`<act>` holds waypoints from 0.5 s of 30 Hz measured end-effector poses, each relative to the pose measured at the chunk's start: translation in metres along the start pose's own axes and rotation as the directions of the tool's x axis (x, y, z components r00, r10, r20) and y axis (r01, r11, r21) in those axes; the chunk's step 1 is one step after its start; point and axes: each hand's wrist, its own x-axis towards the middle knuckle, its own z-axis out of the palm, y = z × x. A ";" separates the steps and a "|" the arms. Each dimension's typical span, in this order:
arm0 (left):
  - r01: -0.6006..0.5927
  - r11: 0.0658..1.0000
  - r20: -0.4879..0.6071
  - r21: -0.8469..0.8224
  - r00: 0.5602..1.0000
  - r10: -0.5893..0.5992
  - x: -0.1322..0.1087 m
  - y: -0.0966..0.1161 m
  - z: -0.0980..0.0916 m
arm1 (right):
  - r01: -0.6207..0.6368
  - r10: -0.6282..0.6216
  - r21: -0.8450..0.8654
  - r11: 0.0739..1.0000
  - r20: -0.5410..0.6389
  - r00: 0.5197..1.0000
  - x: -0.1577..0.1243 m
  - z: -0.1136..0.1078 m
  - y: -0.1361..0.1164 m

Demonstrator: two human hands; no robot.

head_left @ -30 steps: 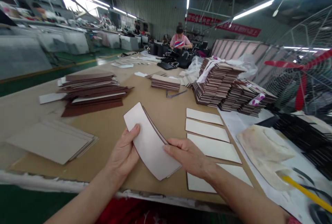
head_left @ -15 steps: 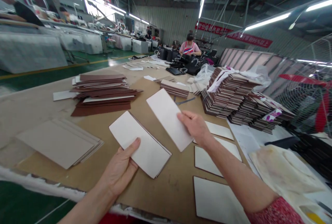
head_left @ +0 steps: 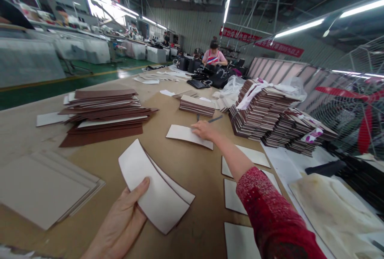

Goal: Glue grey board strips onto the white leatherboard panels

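Right hand (head_left: 201, 129) has reached out, flat and open, pressing one white card (head_left: 188, 135) onto the surface (head_left: 186, 163); left hand (head_left: 124, 221) pinches the fanned cards (head_left: 156, 191), which could slide loose.

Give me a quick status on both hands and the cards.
Left hand holds a small bent stack of white cards. Right hand presses one card flat on the table. Scissors lie just beyond.

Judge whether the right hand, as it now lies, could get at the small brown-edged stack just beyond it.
Probably yes: the right hand rests on a white card, and only bare table and a thin dark strip separate it from the small stack.
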 end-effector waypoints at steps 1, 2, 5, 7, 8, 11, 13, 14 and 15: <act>0.010 1.000 -0.017 -0.005 1.000 -0.010 -0.001 0.000 0.000 | 0.001 -0.001 -0.030 1.000 0.004 1.000 0.000 0.011 -0.003; 0.016 1.000 -0.028 -0.009 0.999 -0.017 -0.002 0.000 0.000 | 0.006 -0.005 -0.054 0.999 0.011 1.000 -0.003 0.022 -0.006; 0.018 1.000 -0.018 0.005 1.000 -0.018 -0.004 0.000 0.002 | 0.007 -0.004 -0.095 0.995 0.031 1.000 -0.015 0.048 -0.016; 0.004 1.000 -0.012 0.011 1.000 -0.003 -0.004 0.000 0.004 | -0.019 0.022 -0.101 0.995 0.032 0.999 -0.020 0.057 -0.020; -0.008 1.000 -0.023 0.004 1.000 0.008 -0.004 0.001 0.005 | -0.034 0.037 -0.096 0.995 0.033 0.999 -0.021 0.057 -0.023; -0.065 0.997 -0.062 -0.047 0.996 0.062 -0.002 0.003 0.009 | -0.048 0.049 -0.047 0.998 0.034 0.998 -0.019 0.049 -0.033; -0.113 0.990 -0.074 -0.086 0.992 0.107 -0.001 0.005 0.010 | -0.018 0.017 0.020 1.000 0.023 1.000 -0.021 0.040 -0.048; -0.132 0.986 -0.073 -0.103 0.990 0.124 0.000 0.005 0.010 | 0.010 -0.011 0.064 0.998 0.020 1.000 -0.025 0.037 -0.060; -0.143 0.983 -0.070 -0.118 0.988 0.135 0.000 0.006 0.010 | 0.043 -0.046 0.109 0.993 0.022 0.999 -0.032 0.035 -0.072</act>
